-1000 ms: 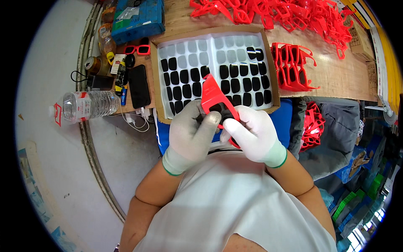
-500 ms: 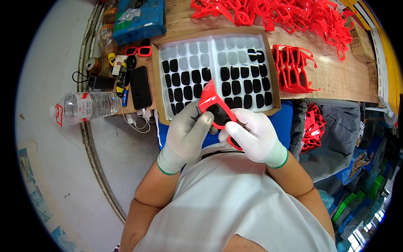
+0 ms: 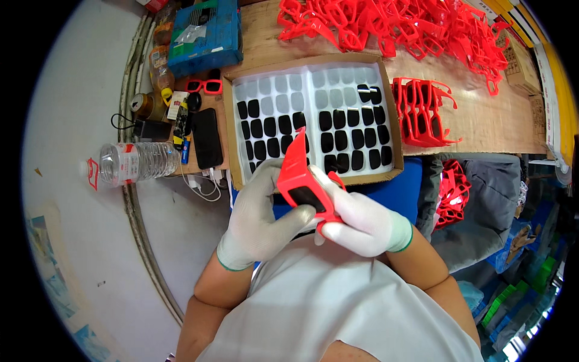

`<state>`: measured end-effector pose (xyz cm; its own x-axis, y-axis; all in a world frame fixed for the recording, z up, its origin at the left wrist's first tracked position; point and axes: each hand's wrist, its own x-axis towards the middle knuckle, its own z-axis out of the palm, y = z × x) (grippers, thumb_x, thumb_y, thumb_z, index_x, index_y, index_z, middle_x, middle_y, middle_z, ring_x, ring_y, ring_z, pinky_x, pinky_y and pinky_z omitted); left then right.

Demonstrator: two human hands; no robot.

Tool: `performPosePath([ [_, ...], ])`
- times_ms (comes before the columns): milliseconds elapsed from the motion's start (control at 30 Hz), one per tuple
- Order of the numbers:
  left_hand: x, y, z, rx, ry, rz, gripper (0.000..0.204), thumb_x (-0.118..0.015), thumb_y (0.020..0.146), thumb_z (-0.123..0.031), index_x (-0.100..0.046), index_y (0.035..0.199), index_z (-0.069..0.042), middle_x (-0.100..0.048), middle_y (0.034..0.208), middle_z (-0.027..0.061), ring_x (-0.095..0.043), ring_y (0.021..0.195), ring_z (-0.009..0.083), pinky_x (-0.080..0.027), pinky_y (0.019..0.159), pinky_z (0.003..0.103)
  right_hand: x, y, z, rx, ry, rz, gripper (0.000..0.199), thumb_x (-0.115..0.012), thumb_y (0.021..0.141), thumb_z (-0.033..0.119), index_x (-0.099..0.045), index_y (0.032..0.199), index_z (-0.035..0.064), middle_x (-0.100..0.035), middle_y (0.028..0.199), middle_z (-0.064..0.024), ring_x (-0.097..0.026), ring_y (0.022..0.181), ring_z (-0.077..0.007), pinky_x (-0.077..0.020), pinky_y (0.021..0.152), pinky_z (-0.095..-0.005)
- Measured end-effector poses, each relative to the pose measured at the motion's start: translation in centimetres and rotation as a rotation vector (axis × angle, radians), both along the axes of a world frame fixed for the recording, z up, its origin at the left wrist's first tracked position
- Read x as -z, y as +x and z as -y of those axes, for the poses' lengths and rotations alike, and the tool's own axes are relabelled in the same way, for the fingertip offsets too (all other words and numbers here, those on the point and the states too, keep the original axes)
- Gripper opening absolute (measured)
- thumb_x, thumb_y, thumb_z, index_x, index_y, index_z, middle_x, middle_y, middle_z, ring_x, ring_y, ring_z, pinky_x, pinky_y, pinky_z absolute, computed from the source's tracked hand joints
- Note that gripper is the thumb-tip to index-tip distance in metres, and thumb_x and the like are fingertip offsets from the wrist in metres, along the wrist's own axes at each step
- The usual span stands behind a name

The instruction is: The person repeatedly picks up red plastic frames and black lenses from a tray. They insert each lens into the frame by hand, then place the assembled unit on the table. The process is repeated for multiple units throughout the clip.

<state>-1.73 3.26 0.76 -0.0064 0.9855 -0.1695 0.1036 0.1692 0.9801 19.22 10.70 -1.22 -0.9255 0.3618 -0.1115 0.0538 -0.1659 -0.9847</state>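
Between my two gloved hands is a pair of red-framed sunglasses (image 3: 294, 179), held tilted in front of my body, one temple pointing up and away. A dark lens shows in the rim on the left; my fingers cover most of the other side. My left hand (image 3: 259, 212) is closed on the left part of the frame, its thumb by the lens's lower edge. My right hand (image 3: 363, 220) pinches the right part. Just beyond them lies a cardboard tray (image 3: 398, 158) with dark lenses (image 3: 339, 140) in rows on a white sheet.
Red empty frames (image 3: 392, 24) are heaped at the back right. Finished-looking sunglasses (image 3: 422, 114) stand stacked right of the tray. At left are a phone (image 3: 207, 139), a water bottle (image 3: 139, 163) and a blue box (image 3: 205, 36). A grey bag (image 3: 482, 199) holds more red frames.
The sunglasses have been turned and lowered toward my body, so the frame's outer edge and temple show more. My right hand has shifted its hold. The view has tilted slightly.
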Motion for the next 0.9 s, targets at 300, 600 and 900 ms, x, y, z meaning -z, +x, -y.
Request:
performPosePath([
  [300,1.3,1.1,-5.7,0.081,0.081,0.055,0.049,-0.074,0.075,0.0,-0.056,0.12,0.004,-0.048,0.145,0.0251,-0.044,0.14,0.0345,-0.034,0.115,0.044,0.4,1.9,-3.6,0.009,-0.079,-0.002,0.071,-0.047,0.094,0.004,-0.014,0.158,0.0002,-0.064,0.108,-0.0155,-0.066,0.088,-0.0308,-0.0526,0.083,-0.0351],
  [600,14.9,-10.6,-31.8,-0.462,-0.474,0.296,0.041,-0.071,0.09,-0.039,-0.06,0.11,-0.005,-0.054,0.111,0.0099,-0.056,0.088,0.0211,-0.053,0.075,0.036,2.8,15.6,-15.0,1.095,0.623,0.567,0.035,-0.044,0.099,0.006,-0.049,0.134,-0.0003,-0.066,0.082,-0.0151,-0.065,0.067,-0.0234,-0.05,0.063,-0.0342],
  [900,17.4,-12.7,-29.6,-0.316,0.045,0.405,0.016,-0.06,0.09,-0.007,-0.061,0.104,0.002,-0.064,0.099,0.0114,-0.062,0.092,0.0215,-0.052,0.086,0.034,12.4,19.7,-18.9,1.04,0.377,0.75,0.025,-0.052,0.098,0.019,-0.059,0.114,0.0005,-0.068,0.092,-0.0222,-0.067,0.084,-0.0319,-0.051,0.08,-0.0398],
])
